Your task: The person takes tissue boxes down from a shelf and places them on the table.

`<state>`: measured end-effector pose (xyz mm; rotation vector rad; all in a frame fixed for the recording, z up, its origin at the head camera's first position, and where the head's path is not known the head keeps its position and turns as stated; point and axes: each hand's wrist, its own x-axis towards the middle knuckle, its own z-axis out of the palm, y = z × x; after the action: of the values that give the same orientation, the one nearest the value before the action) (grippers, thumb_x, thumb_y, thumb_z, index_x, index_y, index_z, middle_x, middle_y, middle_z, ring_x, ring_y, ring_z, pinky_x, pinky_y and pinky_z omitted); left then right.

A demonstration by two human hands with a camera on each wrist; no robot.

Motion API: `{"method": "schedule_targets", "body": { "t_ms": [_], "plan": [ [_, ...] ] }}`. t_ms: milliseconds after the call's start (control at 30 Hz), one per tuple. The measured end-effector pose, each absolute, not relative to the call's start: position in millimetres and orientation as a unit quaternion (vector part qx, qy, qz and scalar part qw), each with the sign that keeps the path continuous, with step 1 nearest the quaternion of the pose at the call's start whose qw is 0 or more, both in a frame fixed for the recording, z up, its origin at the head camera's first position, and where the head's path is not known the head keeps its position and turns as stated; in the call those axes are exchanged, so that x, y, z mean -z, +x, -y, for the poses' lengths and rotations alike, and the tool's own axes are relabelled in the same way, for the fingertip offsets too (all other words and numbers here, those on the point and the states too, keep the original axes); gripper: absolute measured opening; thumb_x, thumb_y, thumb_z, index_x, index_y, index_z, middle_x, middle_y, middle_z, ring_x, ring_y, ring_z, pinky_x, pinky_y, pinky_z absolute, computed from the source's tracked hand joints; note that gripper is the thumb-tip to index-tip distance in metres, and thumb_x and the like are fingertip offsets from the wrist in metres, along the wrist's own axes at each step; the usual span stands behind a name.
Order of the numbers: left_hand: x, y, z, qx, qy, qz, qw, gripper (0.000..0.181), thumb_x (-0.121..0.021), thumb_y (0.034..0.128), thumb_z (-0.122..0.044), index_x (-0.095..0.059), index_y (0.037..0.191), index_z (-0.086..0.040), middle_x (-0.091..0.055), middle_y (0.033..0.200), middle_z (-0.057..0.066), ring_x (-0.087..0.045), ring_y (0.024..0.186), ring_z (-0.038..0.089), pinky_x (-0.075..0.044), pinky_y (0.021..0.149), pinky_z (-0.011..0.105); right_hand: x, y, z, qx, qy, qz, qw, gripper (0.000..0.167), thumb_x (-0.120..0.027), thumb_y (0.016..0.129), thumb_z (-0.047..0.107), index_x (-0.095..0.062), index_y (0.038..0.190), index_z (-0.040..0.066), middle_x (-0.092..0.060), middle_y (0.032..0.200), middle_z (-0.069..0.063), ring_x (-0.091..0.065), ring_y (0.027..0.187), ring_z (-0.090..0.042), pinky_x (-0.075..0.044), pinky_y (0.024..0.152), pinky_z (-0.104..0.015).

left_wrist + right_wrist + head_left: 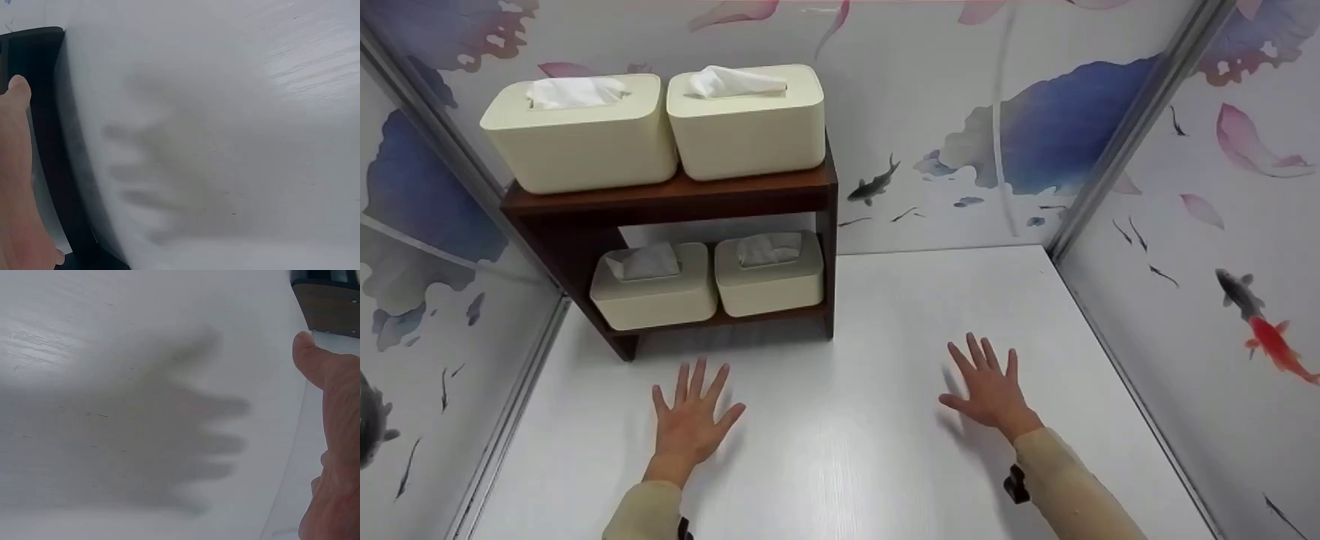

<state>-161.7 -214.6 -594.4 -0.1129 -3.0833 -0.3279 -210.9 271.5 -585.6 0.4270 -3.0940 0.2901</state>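
Both hands are held over a white tabletop (840, 450) with fingers straight and spread, holding nothing. The left hand (688, 427) is in front of a dark brown two-level shelf (675, 196); its fingertips point toward the shelf's lower level. Farther right, the right hand (990, 394) is to the right of the shelf. In the left wrist view the left hand (19, 185) shows at the left edge beside the dark shelf (56, 169). The right wrist view has the right hand (340, 439) at its right edge, with a hand-shaped shadow on the white surface.
Two cream tissue boxes (585, 154) (750, 139) stand on the shelf's top, and two more tissue boxes (660, 304) (772, 285) on its lower level. White panels (930, 217) printed with fish, petals and blue leaves enclose the back, left and right.
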Motion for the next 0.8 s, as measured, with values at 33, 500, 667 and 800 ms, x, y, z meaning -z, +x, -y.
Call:
{"method": "schedule_targets", "body": {
  "t_ms": [33,500,667,800],
  "plan": [
    [594,-161,215,0.111,-0.035,0.993,0.019,0.073,-0.043,0.0937,-0.065,-0.028,0.154,-0.027,-0.018,0.163,0.013,-0.01,0.152,0.038,-0.003,0.113,0.075,584,-212,-271,-0.094,0.137,0.986,0.0,0.085,-0.066,0.086,0.053,-0.031,0.153,0.015,-0.017,0.162,-0.02,-0.017,0.149,-0.044,-0.005,0.112,-0.077],
    [575,-155,224,0.182,-0.024,0.98,0.081,0.05,-0.06,0.0941,-0.023,-0.048,0.141,-0.01,-0.037,0.152,0.021,-0.032,0.142,0.041,-0.029,0.111,0.068,517,-248,-219,-0.083,0.197,0.977,0.026,0.078,-0.071,0.088,0.037,-0.033,0.152,0.012,-0.035,0.155,-0.021,-0.047,0.134,-0.04,-0.043,0.105,-0.061],
    [571,-155,227,0.201,-0.016,0.975,0.096,0.047,-0.06,0.0938,-0.02,-0.051,0.138,-0.008,-0.041,0.149,0.022,-0.037,0.139,0.041,-0.032,0.109,0.067,480,-267,-189,-0.071,0.226,0.97,0.054,0.077,-0.07,0.089,0.034,-0.031,0.152,0.013,-0.038,0.154,-0.018,-0.051,0.131,-0.038,-0.048,0.101,-0.058],
    [573,-152,226,0.216,-0.01,0.972,0.088,0.045,-0.06,0.0937,-0.019,-0.053,0.136,-0.007,-0.042,0.148,0.022,-0.039,0.138,0.042,-0.034,0.108,0.066,448,-282,-164,-0.08,0.235,0.966,0.078,0.078,-0.069,0.09,0.034,-0.03,0.152,0.008,-0.041,0.152,-0.018,-0.054,0.128,-0.038,-0.05,0.1,-0.055]
  ]
}}
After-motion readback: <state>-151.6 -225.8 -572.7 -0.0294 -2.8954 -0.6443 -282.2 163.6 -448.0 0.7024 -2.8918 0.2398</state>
